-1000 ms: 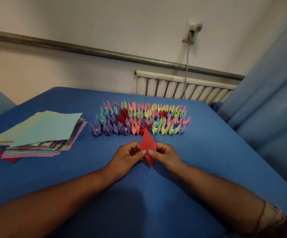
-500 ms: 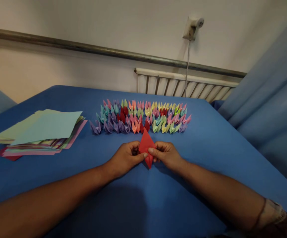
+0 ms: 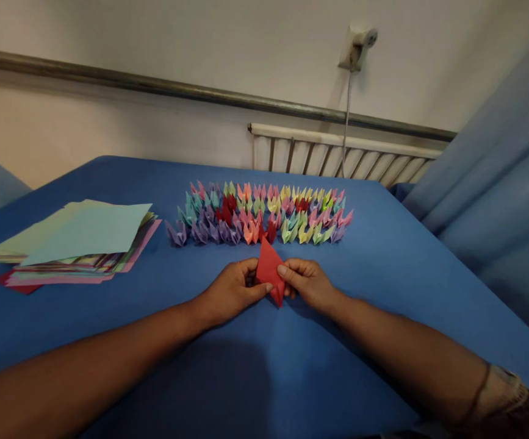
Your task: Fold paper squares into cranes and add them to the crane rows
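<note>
A partly folded red paper (image 3: 268,268), pointed at both ends, stands tilted between my hands over the blue table (image 3: 383,268). My left hand (image 3: 230,289) pinches its left edge with thumb and fingers closed. From the other side my right hand (image 3: 307,282) grips the paper's right edge, thumb on top. Just behind the paper, rows of several small folded paper cranes (image 3: 259,213) in many colours stand on the table.
A stack of flat coloured paper sheets (image 3: 79,241) lies at the table's left. Behind the table are a wall with a metal rail (image 3: 200,94), a white railing (image 3: 337,155) and a hanging cord. Blue fabric (image 3: 497,177) rises at the right.
Both hands have shifted slightly along the red paper, and the paper has tilted a little; its fold looks narrower. Cranes and paper stack stay where they were.
</note>
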`<state>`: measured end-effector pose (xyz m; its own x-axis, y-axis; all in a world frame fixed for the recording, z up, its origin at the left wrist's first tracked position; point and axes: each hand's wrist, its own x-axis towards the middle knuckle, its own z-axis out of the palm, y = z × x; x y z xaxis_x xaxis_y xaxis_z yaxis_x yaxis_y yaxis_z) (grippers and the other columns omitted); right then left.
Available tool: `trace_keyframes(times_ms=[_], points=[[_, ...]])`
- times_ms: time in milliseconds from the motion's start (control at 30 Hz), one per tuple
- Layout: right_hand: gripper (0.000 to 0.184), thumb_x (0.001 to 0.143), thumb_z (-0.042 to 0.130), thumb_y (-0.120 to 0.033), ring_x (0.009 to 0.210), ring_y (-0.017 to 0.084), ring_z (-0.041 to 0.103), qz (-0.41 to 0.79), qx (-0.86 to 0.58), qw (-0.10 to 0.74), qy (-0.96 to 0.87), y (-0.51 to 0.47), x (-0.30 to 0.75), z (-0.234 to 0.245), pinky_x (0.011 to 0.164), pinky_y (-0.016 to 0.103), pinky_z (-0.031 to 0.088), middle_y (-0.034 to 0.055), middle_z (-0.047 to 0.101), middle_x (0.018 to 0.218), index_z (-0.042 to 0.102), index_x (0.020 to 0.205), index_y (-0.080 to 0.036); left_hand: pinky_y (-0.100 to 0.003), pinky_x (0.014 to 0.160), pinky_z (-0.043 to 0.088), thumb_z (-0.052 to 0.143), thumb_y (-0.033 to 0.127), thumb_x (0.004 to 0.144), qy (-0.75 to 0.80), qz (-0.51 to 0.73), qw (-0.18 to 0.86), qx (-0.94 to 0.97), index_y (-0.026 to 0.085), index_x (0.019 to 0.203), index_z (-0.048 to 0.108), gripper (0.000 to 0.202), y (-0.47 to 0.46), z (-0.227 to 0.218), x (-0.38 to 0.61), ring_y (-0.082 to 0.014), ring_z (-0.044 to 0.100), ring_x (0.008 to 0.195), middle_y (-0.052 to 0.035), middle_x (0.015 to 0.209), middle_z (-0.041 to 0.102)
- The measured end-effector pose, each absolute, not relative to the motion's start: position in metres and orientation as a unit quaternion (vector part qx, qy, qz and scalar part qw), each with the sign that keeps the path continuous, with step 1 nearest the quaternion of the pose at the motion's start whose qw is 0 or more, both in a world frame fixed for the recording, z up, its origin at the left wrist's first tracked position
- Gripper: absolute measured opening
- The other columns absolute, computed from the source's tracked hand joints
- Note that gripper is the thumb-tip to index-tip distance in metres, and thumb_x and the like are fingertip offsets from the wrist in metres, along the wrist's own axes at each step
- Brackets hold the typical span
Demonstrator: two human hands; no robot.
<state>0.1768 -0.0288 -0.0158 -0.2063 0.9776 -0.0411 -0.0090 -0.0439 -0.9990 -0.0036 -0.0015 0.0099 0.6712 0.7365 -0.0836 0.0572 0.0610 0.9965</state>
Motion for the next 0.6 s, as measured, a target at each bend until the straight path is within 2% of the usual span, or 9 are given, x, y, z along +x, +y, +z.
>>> trace_keyframes(times_ms=[133, 300, 467, 600], points=[[0.046, 0.08, 0.062, -0.061, 0.044, 0.008, 0.047, 0.561, -0.459, 0.433, -0.536, -0.027, 0.178, -0.017, 0.045, 0.021, 0.038, -0.0037, 0.054, 0.051, 0.057, 0.065, -0.018, -0.033, 0.084, 0.053, 0.073, 0.02, 0.072, 0.306, 0.254, 0.657, 0.64, 0.016, 0.099, 0.062, 0.029, 0.0, 0.008, -0.005, -0.019, 0.069, 0.086, -0.0042, 0.092, 0.073], [0.044, 0.082, 0.061, -0.059, 0.046, 0.007, 0.046, 0.548, -0.446, 0.431, -0.561, -0.029, 0.177, -0.018, 0.046, 0.021, 0.038, -0.0045, 0.053, 0.053, 0.057, 0.068, -0.018, -0.028, 0.077, 0.052, 0.067, 0.028, 0.079, 0.305, 0.265, 0.653, 0.641, 0.016, 0.092, 0.064, 0.018, 0.002, 0.011, -0.005, -0.0164, 0.068, 0.082, -0.0025, 0.086, 0.072], [0.04, 0.071, 0.077, -0.051, 0.065, 0.012, 0.06, 0.567, -0.387, 0.46, -0.563, -0.032, 0.172, -0.027, 0.06, 0.025, 0.047, -0.0012, 0.064, 0.076, 0.057, 0.087, -0.02, -0.023, 0.063, 0.047, 0.06, 0.039, 0.085, 0.353, 0.274, 0.604, 0.66, 0.014, 0.084, 0.065, 0.025, 0.003, 0.013, -0.007, -0.0121, 0.059, 0.065, -0.0001, 0.072, 0.066], [0.039, 0.073, 0.076, -0.044, 0.071, 0.014, 0.064, 0.572, -0.379, 0.471, -0.553, -0.033, 0.168, -0.034, 0.065, 0.029, 0.05, -0.0007, 0.065, 0.082, 0.051, 0.093, -0.023, -0.023, 0.062, 0.046, 0.048, 0.044, 0.091, 0.359, 0.249, 0.579, 0.689, 0.015, 0.073, 0.064, 0.038, 0.002, 0.016, -0.009, -0.0127, 0.057, 0.062, -0.0014, 0.064, 0.064]])
